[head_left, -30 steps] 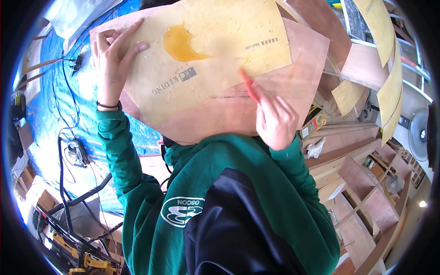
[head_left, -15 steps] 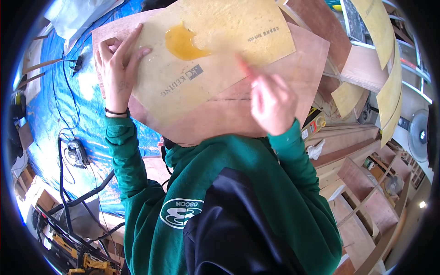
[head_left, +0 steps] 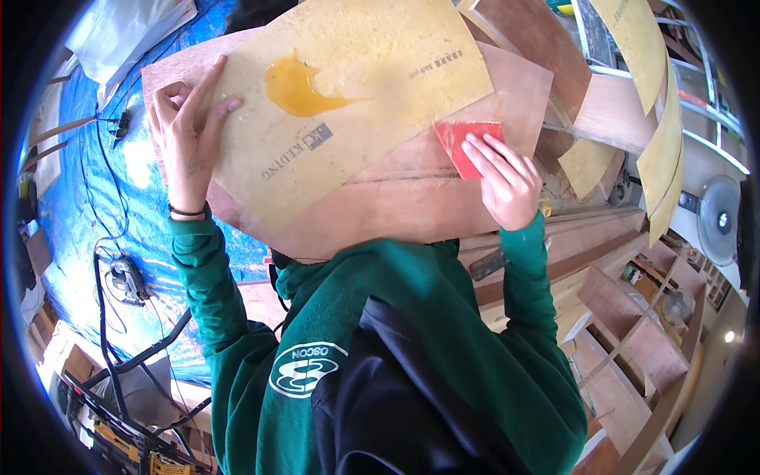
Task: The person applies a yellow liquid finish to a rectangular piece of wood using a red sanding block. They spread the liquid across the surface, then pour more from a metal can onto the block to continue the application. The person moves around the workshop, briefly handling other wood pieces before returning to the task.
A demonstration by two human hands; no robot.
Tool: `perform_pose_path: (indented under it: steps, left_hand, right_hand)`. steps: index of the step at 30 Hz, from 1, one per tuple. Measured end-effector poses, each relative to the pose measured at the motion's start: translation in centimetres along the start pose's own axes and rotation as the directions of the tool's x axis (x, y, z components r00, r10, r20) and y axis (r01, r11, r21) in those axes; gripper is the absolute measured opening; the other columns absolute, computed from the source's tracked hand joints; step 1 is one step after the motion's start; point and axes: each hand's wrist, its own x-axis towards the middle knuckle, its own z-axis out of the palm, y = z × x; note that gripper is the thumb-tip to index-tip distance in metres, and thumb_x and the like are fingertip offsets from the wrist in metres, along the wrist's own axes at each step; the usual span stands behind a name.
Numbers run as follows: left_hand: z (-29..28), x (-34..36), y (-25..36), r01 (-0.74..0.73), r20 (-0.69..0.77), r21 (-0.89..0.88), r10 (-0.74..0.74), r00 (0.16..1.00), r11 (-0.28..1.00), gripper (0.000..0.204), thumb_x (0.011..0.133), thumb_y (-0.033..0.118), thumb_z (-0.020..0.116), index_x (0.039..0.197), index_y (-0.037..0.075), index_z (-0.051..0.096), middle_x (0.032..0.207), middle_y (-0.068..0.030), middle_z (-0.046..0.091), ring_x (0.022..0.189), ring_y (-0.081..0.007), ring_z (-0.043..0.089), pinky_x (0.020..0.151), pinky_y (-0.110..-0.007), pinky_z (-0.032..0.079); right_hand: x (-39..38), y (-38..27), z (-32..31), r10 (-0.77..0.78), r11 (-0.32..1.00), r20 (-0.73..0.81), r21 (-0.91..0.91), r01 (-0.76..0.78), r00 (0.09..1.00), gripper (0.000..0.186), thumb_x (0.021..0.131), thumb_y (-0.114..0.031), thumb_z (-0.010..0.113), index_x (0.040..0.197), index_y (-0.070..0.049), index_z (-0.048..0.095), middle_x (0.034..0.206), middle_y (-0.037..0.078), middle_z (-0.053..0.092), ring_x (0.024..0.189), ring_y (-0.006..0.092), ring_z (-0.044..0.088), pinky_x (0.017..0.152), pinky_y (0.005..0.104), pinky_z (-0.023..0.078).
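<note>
The right hand (head_left: 507, 178) is closed around a red scraper (head_left: 469, 149), fingers laid along its face. The scraper sits just ahead and to the left of the palm, its far-left corner at the near edge of a tan sheet (head_left: 372, 123); whether they touch, I cannot tell. The left hand (head_left: 190, 127) is half open at the sheet's left end, index finger and thumb spread apart with their tips on it, the other fingers bent; it grips nothing that shows.

An amber puddle (head_left: 302, 89) lies on the sheet between the two hands, nearer the left, with a thin tail pointing right. The sheet lies slantwise on a pinkish board (head_left: 380, 204), leaving a bare wedge of wood between its near edge and the person. The board's right edge passes close by the right hand, with wood pieces (head_left: 613, 111) beyond. Past its left edge spreads a blue tarp (head_left: 79, 198).
</note>
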Motion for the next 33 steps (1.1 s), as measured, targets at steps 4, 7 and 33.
perform_pose_path:
  steps: [4, 7, 33]
  left_hand:
    - [0.2, 0.2, 0.0, -0.012, -0.018, -0.007, 0.012, 1.0, 1.0, 0.048, 0.075, 0.03, 0.076, 0.122, 0.027, 0.066, 0.09, -0.0056, 0.047, 0.083, -0.0222, 0.045, 0.083, -0.037, 0.04]
    - [0.0, 0.4, 0.4, -0.02, -0.013, 0.002, 0.02, 1.0, 1.0, 0.048, 0.075, 0.031, 0.075, 0.122, 0.027, 0.066, 0.09, -0.0058, 0.047, 0.085, -0.0223, 0.045, 0.083, -0.038, 0.04]
    - [0.1, 0.2, 0.2, 0.022, 0.001, -0.042, -0.022, 1.0, 0.999, 0.053, 0.074, 0.028, 0.077, 0.125, 0.027, 0.064, 0.091, -0.0048, 0.046, 0.085, -0.0203, 0.046, 0.087, -0.037, 0.04]
  right_hand:
    - [1.1, 1.0, 0.1, 0.037, 0.996, -0.155, -0.069, -0.049, 0.987, 0.04, 0.077, 0.001, 0.058, 0.113, -0.013, 0.069, 0.111, 0.001, 0.068, 0.101, 0.0172, 0.065, 0.071, 0.0284, 0.049]
    - [2.3, 0.8, 0.8, 0.103, 0.994, -0.229, 0.048, -0.094, 0.968, 0.04, 0.073, 0.003, 0.06, 0.111, -0.008, 0.067, 0.11, 0.005, 0.068, 0.096, 0.0211, 0.065, 0.071, 0.0312, 0.05]
    - [1.5, 1.8, 0.2, 0.331, 0.932, -0.211, 0.227, -0.283, 0.92, 0.026, 0.081, 0.001, 0.06, 0.106, -0.003, 0.066, 0.099, 0.011, 0.068, 0.078, 0.0281, 0.061, 0.071, 0.0346, 0.051]
